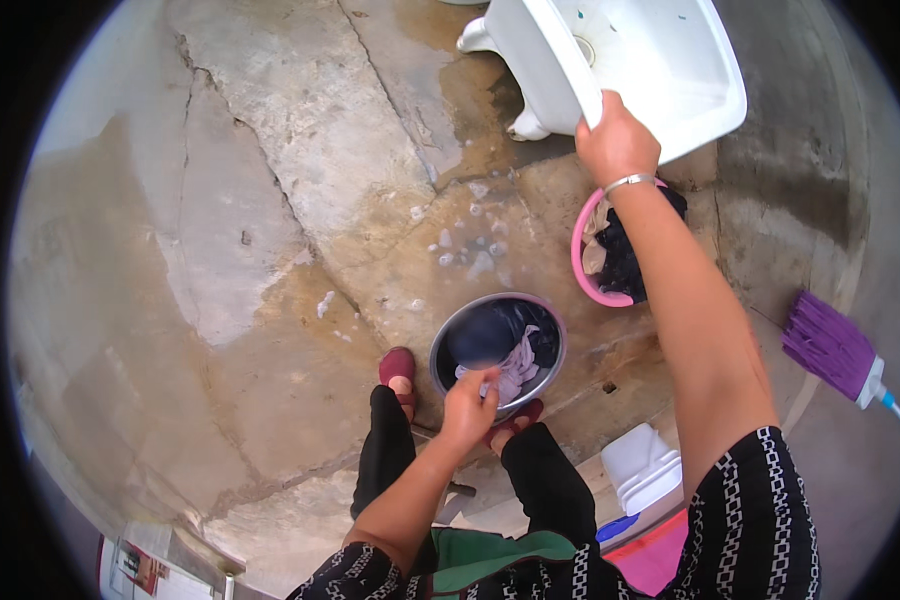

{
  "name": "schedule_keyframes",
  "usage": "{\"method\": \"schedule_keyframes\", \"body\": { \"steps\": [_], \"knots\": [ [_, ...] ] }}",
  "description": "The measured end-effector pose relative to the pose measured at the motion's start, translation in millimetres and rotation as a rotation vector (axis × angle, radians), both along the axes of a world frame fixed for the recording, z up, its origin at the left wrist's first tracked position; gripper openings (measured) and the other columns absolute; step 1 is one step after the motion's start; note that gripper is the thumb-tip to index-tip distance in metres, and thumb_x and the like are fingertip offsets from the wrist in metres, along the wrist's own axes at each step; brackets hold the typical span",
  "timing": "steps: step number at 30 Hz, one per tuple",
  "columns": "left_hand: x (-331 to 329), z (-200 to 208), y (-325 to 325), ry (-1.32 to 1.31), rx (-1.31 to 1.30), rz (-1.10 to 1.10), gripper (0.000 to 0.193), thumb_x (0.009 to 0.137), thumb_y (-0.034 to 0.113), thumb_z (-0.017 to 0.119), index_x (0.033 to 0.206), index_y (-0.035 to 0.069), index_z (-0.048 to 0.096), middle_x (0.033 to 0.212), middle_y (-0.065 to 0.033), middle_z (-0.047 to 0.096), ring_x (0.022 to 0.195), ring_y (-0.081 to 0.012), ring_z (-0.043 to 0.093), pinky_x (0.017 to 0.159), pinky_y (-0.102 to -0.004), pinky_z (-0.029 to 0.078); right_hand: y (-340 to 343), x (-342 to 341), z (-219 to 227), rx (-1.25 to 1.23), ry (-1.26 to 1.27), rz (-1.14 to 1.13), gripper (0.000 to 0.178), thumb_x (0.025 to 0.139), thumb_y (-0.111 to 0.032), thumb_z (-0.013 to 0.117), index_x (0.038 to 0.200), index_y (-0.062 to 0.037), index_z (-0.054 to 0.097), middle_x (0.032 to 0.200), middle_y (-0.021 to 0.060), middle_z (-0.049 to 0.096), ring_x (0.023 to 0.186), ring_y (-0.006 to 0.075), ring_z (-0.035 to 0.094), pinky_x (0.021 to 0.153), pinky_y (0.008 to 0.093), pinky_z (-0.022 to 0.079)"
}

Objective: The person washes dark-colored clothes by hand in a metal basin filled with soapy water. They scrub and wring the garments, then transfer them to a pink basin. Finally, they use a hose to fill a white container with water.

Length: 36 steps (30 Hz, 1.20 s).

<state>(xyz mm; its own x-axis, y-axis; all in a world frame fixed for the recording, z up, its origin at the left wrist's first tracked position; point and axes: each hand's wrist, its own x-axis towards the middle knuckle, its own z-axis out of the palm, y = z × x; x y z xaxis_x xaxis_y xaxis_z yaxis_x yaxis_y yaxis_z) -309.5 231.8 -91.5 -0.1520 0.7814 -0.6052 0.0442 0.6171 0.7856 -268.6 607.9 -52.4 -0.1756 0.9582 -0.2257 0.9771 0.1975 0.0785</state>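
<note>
My right hand [618, 145] is closed round the rim of a white plastic tub [660, 90] with stubby legs and a round drain fitting, at the top right. The tub is tilted, its inside partly showing. Lower down, my left hand [470, 405] is over the near rim of a metal basin [560, 350]. Its fingers are curled together; whether they pinch cloth is hidden. In the basin lie dark clothes [480, 335] and a pale lilac cloth [515, 372]. Under my right forearm stands a pink-rimmed basin [582, 250] holding black and beige clothes [620, 250].
Cracked, wet concrete floor [270, 250] spreads left, with soap suds [480, 250] beyond the metal basin. My feet in dark red shoes [398, 365] flank that basin. A purple broom [830, 345] lies at the right. White plastic containers [642, 468] sit near my right leg.
</note>
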Motion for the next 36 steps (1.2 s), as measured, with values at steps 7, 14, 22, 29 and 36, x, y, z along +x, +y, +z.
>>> {"method": "schedule_keyframes", "body": {
  "steps": [7, 14, 22, 29, 36],
  "knots": [
    [-82.8, 35.8, 255.3, 0.661, 0.804, -0.282, 0.058, 0.065, -0.006, 0.058, 0.121, 0.006, 0.049, 0.125, -0.0166, 0.046, 0.120, -0.0339, 0.041, 0.100, -0.0436, 0.034, -5.1, 14.9, 5.1, 0.068, 0.136, 0.063, 0.038, 0.068, -0.023, 0.067, 0.101, -0.0073, 0.054, 0.081, 0.0117, 0.063, 0.072, 0.0317, 0.061, 0.065, 0.0418, 0.048],
    [-132.3, 66.3, 460.6, 1.180, 0.633, -1.111, 0.024, 0.078, 0.005, 0.049, 0.099, 0.010, 0.059, 0.100, -0.0085, 0.059, 0.106, -0.0250, 0.052, 0.103, -0.0395, 0.030, -9.5, 28.5, 10.1, 0.072, 0.299, 0.118, 0.034, 0.065, -0.019, 0.068, 0.091, -0.0065, 0.051, 0.077, 0.0104, 0.060, 0.073, 0.0277, 0.060, 0.066, 0.0387, 0.046],
    [-140.6, 79.8, 474.5, 1.164, 0.698, -1.334, 0.013, 0.077, 0.008, 0.050, 0.086, 0.011, 0.059, 0.090, -0.0059, 0.060, 0.096, -0.0227, 0.055, 0.091, -0.0349, 0.037, -12.0, 29.9, 22.2, 0.046, 0.425, 0.098, 0.030, 0.065, -0.017, 0.064, 0.090, -0.0076, 0.051, 0.076, 0.0071, 0.055, 0.072, 0.0250, 0.056, 0.066, 0.0366, 0.042],
    [-145.1, 100.4, 490.8, 0.991, 0.547, -1.679, 0.014, 0.079, 0.012, 0.049, 0.090, 0.009, 0.057, 0.094, -0.0046, 0.060, 0.097, -0.0218, 0.057, 0.084, -0.0357, 0.043, -10.8, 27.8, 43.6, -0.054, 0.499, 0.045, 0.029, 0.068, -0.027, 0.064, 0.087, -0.0084, 0.053, 0.078, 0.0058, 0.054, 0.077, 0.0230, 0.055, 0.071, 0.0347, 0.041],
    [-144.8, 101.1, 504.9, 0.882, 0.480, -1.767, 0.018, 0.077, 0.012, 0.050, 0.094, 0.008, 0.054, 0.100, -0.0072, 0.058, 0.098, -0.0222, 0.056, 0.084, -0.0345, 0.044, 77.0, 4.8, 2.5, -0.193, 0.935, -0.447, 0.033, 0.079, -0.027, 0.060, 0.103, -0.0053, 0.055, 0.101, 0.0148, 0.056, 0.096, 0.0325, 0.054, 0.081, 0.0401, 0.044]
  ]
}}
